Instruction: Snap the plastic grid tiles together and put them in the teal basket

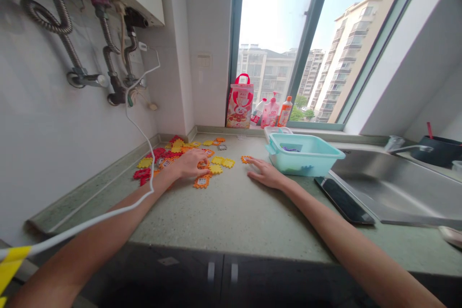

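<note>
My left hand (193,163) is over the right side of a loose pile of flat, notched-edge plastic tiles. Its thumb and fingers are curled around an orange tile (204,165), partly hidden by them. Just below lies another orange tile (201,181) with a pale printed panel, and yellow tiles (227,163) are to the right. Red tiles (142,174) make up much of the pile's left side. My right hand (266,173) rests on the counter with its fingers apart, the fingertips at the edge of a single orange tile (246,159).
A turquoise plastic tub (306,154) with some blue and green pieces inside stands beside the sink (400,183). A black phone (344,200) lies in front of it. A white cable (119,211) crosses over my left forearm. Bottles (270,113) and a red bag (240,106) line the windowsill.
</note>
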Available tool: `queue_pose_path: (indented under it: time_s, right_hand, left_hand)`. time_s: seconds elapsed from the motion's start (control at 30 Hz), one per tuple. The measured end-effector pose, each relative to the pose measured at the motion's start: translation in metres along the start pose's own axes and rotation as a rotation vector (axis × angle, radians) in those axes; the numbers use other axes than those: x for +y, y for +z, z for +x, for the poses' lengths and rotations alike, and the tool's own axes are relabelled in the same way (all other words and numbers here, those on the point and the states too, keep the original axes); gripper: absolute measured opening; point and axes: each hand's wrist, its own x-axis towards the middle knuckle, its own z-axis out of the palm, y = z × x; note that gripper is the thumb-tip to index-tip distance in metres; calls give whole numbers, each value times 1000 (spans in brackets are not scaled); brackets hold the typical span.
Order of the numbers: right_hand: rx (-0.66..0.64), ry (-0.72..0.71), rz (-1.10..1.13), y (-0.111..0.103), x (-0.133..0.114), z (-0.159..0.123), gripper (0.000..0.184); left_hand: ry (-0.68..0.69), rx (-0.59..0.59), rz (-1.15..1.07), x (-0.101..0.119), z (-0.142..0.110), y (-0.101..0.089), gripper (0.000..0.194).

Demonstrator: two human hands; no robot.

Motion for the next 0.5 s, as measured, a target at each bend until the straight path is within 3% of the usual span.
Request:
queue_pose_path:
  time_s: [0.2,0.3,0.4,0.5]
  right_hand:
    - [4,-7,-24,-2,-5,1,51]
    - [-16,-7,-44,-6,-12,1,43]
    - [-39,-14,-21,-8,-16,1,26]
    - [-36,-27,23,-8,-17,1,20]
  left_hand:
    - [186,15,-18,23,4,2,9]
    - [200,7,-9,33,7,1,11]
    - [192,-46,-14,37,9,3,22]
    - [148,-135,2,37,9,7,49]
